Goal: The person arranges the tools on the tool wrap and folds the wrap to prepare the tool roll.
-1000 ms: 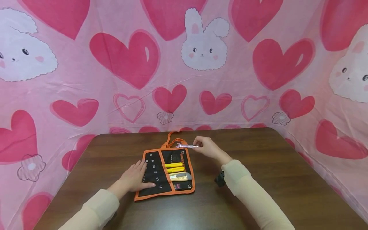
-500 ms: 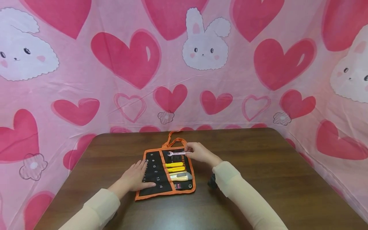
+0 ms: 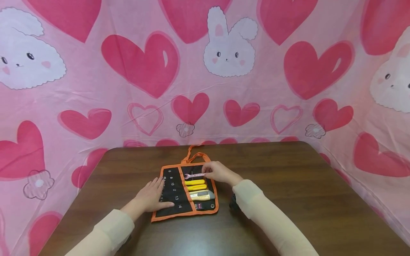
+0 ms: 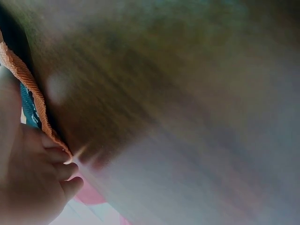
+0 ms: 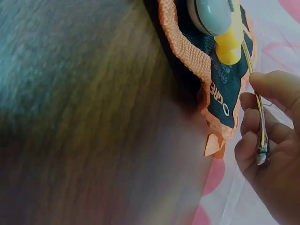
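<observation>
A black tool pouch with orange trim (image 3: 168, 210) lies unrolled on the table, numbers printed down its left flap. My left hand (image 3: 150, 195) rests on the flap's left side, fingers spread and thumb reaching across it. Above the upper part of the right section, my right hand (image 3: 219, 172) pinches a small silver wrench (image 3: 193, 175) by one end. The wrench's open jaw points left, close to the orange middle band. In the right wrist view the wrench (image 5: 261, 126) passes between thumb and fingers. Two yellow handles (image 3: 196, 185) and a utility knife (image 3: 201, 195) sit below it in the pouch.
The brown wooden table (image 3: 272, 199) extends around the pouch. Orange tie straps (image 3: 190, 153) trail from the pouch's far edge. Behind the table hangs a pink cloth (image 3: 192, 81) with hearts and rabbits.
My right hand has carried the wrench left and nearer, from the pouch's far right corner to over its right section. My left hand has stayed in place.
</observation>
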A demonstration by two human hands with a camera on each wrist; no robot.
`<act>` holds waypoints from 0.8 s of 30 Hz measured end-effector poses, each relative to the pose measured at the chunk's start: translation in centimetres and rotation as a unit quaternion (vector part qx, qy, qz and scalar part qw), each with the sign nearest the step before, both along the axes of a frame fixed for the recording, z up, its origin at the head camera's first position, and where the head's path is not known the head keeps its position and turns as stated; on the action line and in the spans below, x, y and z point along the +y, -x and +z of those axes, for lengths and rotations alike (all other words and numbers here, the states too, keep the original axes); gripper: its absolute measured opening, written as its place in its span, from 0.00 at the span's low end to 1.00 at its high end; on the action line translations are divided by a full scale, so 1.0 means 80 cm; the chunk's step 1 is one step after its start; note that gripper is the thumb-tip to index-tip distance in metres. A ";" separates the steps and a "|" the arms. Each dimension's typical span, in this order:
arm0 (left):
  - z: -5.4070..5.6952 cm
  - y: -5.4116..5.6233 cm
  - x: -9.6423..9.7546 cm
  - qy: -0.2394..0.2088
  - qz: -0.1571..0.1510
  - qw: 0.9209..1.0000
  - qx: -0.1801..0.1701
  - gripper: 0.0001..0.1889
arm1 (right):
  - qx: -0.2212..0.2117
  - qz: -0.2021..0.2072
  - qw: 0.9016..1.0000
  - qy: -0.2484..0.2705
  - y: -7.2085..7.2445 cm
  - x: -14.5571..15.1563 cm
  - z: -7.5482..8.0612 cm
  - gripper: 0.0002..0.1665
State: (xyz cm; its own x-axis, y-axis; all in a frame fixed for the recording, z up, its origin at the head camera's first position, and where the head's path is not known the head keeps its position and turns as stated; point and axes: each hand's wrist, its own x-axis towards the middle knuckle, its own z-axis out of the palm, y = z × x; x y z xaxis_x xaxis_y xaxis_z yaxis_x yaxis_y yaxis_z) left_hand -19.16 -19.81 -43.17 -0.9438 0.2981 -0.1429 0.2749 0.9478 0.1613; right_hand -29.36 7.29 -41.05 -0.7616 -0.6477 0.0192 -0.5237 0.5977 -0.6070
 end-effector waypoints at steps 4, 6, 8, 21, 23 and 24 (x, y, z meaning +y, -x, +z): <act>0.000 0.000 0.000 -0.002 0.000 1.000 0.000 0.54 | 0.013 0.001 1.000 -0.011 0.002 -0.003 0.000 0.03; -0.001 -0.001 0.000 -0.003 0.002 1.000 -0.001 0.54 | 0.018 0.003 1.000 -0.017 0.003 -0.005 0.000 0.03; -0.001 -0.001 0.000 -0.002 0.004 1.000 -0.002 0.54 | 0.021 0.003 0.999 -0.024 0.003 -0.006 0.001 0.03; -0.002 0.000 0.000 -0.004 0.007 1.000 -0.002 0.55 | 0.049 -0.010 0.996 -0.075 0.003 -0.022 0.004 0.04; -0.002 0.000 0.000 -0.006 0.009 1.000 -0.002 0.55 | 0.049 -0.009 0.995 -0.083 0.004 -0.025 0.002 0.04; -0.001 0.000 0.000 -0.006 0.008 1.000 -0.002 0.55 | 0.046 -0.010 0.995 -0.086 0.004 -0.027 0.001 0.04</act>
State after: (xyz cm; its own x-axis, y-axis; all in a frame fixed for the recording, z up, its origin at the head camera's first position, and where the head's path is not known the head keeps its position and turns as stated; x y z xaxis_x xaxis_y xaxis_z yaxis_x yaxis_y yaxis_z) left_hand -19.14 -19.79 -43.28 -0.9480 0.2840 -0.1437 0.2582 0.9502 0.1747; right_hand -29.67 5.11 -40.96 -0.7745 -0.6322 -0.0201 -0.5591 0.6992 -0.4456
